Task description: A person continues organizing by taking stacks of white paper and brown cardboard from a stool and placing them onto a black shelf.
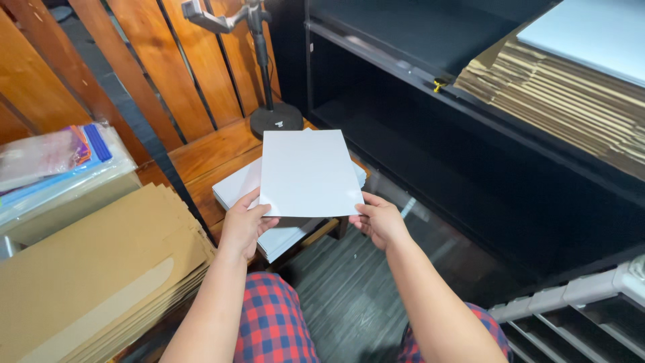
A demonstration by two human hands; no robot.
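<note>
White sheet (pixel 309 173) held flat above a stack of same white sheets (pixel 236 187) on wooden bench (pixel 208 151), centre of scene. Left hand (pixel 243 225) pinching near-left corner, fingers closed on sheet w/ thumb on top. Right hand (pixel 378 218) gripping near-right corner, fingers closed on it likewise. Mic stand base (pixel 276 119) just beyond, far side. Flat brown cardboard (pixel 101 269) stacked near left; more cardboard (pixel 564 101) on black shelf far right.

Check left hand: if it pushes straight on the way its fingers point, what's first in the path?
The left hand points up-right, already gripping the white sheet. Straight on, it would probably meet the white stack on the wooden stool just beyond; depth is unclear.
</note>
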